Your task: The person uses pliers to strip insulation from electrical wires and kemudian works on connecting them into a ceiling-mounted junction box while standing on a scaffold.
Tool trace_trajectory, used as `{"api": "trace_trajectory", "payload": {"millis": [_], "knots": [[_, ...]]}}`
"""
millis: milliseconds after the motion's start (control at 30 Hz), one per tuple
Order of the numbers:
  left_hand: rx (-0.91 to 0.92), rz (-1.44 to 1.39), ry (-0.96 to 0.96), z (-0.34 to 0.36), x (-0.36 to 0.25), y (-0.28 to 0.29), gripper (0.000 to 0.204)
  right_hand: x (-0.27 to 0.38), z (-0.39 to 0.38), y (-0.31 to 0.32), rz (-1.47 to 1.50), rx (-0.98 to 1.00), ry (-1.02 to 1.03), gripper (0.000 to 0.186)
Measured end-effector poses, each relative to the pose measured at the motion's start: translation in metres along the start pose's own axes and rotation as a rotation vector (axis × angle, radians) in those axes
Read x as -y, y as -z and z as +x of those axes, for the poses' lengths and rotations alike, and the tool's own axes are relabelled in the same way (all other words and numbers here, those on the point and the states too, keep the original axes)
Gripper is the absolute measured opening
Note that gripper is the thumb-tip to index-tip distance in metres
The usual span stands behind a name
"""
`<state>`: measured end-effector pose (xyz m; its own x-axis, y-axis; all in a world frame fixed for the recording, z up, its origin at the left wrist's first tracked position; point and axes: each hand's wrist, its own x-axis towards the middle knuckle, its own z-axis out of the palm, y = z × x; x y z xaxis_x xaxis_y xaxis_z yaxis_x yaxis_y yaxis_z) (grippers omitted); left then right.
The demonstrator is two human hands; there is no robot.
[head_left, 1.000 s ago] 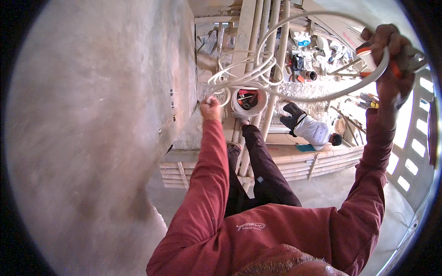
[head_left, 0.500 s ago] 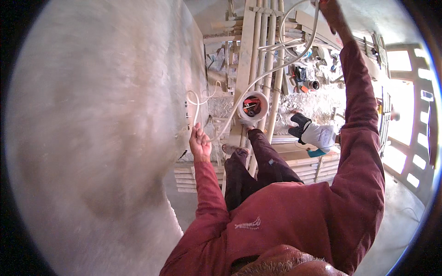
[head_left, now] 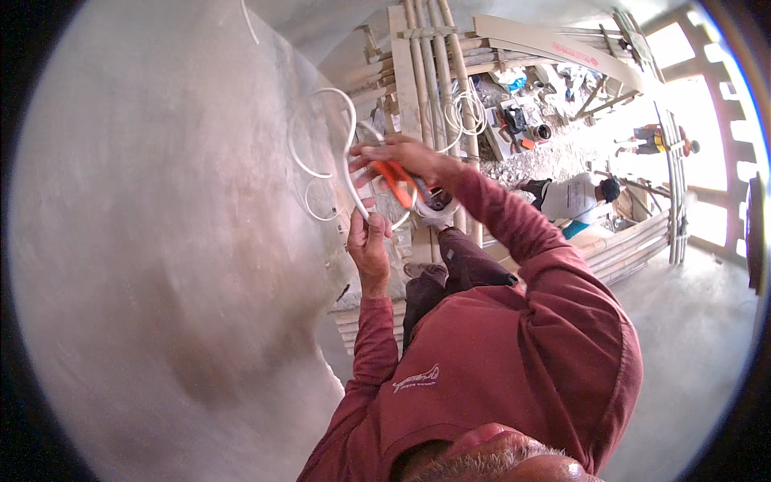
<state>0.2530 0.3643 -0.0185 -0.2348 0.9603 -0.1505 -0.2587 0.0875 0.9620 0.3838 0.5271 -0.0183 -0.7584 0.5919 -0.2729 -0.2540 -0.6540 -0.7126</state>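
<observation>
A white cable (head_left: 352, 186) loops in front of the grey plastered wall. My left hand (head_left: 371, 245) is closed around it, thumb and fingers pinching a length. Just above, my right hand (head_left: 411, 161) reaches across from the right and grips an orange-handled tool (head_left: 395, 185). Motion blurs it, but its two handles look like those of pliers. Whether its jaws touch the cable cannot be made out. Partly behind the right hand and tool, a white bucket (head_left: 438, 213) with dark items inside stands by my feet.
Bamboo poles (head_left: 440, 72) and a plank (head_left: 405, 72) form a raised platform under me. A cable coil (head_left: 466, 114) hangs over the poles. Below lies a rubble-strewn floor, with one person in a white shirt (head_left: 572, 197) and another in a yellow vest (head_left: 652, 138) farther off.
My right hand has come down from the upper right to beside my left, and the orange-handled tool now shows. The left hand has risen slightly rightward, still holding cable.
</observation>
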Motion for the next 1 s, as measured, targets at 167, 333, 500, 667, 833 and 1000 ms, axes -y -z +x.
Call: {"api": "trace_trajectory", "payload": {"millis": [167,333,500,667,833,1000], "knots": [[-0.013,0.207,-0.007,0.008,-0.027,-0.015,0.028,0.039,0.005,-0.018,-0.014,-0.116,0.028,0.03],[0.432,0.195,0.087,0.01,-0.016,-0.015,0.03,0.013,0.021,-0.036,-0.587,-0.023,0.231,0.018],[0.133,-0.809,0.225,0.075,0.001,0.078,0.048,0.04,-0.035,-0.083,-0.725,0.134,0.29,0.029],[-0.265,-1.314,0.097,0.105,-0.057,0.133,0.076,0.047,-0.072,-0.059,-1.085,0.333,0.49,0.032],[-0.43,-1.226,-0.016,0.12,-0.069,0.223,0.064,0.086,-0.122,-0.025,-1.454,-0.048,0.618,0.017],[-0.748,-1.307,-0.006,0.103,-0.032,0.279,0.034,0.164,-0.165,0.091,-2.076,-0.892,0.925,0.019]]}}
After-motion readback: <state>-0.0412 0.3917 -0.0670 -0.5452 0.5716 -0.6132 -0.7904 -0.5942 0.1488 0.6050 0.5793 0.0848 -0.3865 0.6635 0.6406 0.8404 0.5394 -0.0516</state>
